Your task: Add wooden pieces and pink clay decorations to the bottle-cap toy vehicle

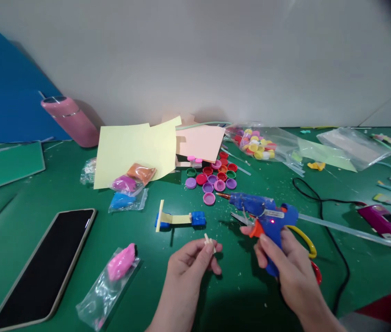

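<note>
My right hand point(285, 258) grips a blue hot glue gun point(253, 203), its index finger by the orange trigger and a red light lit on its side. A clear glue stick point(347, 228) runs out of the gun's rear. Between thumb and fingers, my left hand point(193, 263) pinches a small cream stick-like piece point(207, 239). Just beyond that hand lies a small craft model point(180, 219): a pale strip joins two blue blocks, with an upright pale strip at its left end. Behind the gun lie scissors point(304, 240) with yellow and red handles, partly hidden.
Bottle caps point(209, 198) in several colours cluster behind the model. Bagged clay point(121, 265), a phone point(45, 267) and yellow paper point(133, 150) lie to the left. A pink bottle point(72, 122) leans at the back. A black cord point(329, 235) crosses the right side near a purple power strip point(387, 226).
</note>
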`<state>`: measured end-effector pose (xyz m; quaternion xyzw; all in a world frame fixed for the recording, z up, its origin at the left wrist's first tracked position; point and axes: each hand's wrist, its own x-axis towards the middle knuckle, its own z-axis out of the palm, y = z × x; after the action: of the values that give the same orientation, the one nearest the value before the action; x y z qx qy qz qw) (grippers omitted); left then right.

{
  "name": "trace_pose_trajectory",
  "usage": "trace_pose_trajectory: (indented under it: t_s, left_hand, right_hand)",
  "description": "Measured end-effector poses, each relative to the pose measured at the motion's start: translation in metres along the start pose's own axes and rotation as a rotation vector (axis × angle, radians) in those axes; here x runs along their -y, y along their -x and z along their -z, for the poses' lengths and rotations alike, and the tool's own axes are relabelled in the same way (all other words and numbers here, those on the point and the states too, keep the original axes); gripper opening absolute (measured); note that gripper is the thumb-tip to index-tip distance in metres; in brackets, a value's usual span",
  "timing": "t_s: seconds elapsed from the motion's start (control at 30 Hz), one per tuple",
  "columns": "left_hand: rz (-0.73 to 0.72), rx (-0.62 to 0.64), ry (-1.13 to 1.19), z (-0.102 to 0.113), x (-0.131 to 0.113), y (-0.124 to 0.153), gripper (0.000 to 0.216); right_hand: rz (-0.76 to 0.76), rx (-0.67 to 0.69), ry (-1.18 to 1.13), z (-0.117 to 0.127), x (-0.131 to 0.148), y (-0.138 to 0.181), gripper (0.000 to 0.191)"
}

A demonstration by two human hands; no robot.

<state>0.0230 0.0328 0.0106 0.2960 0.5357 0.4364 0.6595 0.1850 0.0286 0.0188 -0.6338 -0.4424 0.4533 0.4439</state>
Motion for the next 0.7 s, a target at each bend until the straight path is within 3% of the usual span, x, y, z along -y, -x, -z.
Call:
trace_pose_trajectory:
  t_s: [0.2, 0.43, 0.7]
  left_hand:
    - [-0.087, 0.036, -0.228, 0.014, -0.003, -0.004, 0.017]
    - [-0.32, 0.016, -0.456, 0.023, 0.009, -0.005, 0.012]
    - [-0.448, 0.006, -0.548, 0.026, 0.011, -0.006, 0.013]
  right_hand:
    - [0.068, 0.11, 0.238, 0.036, 0.005, -0.003, 0.022]
    - [0.237, 0.232, 0.613, 0.053, 0.0, 0.004, 0.024]
    - [0.192, 0.247, 0.643, 0.056, -0.006, 0.007, 0.017]
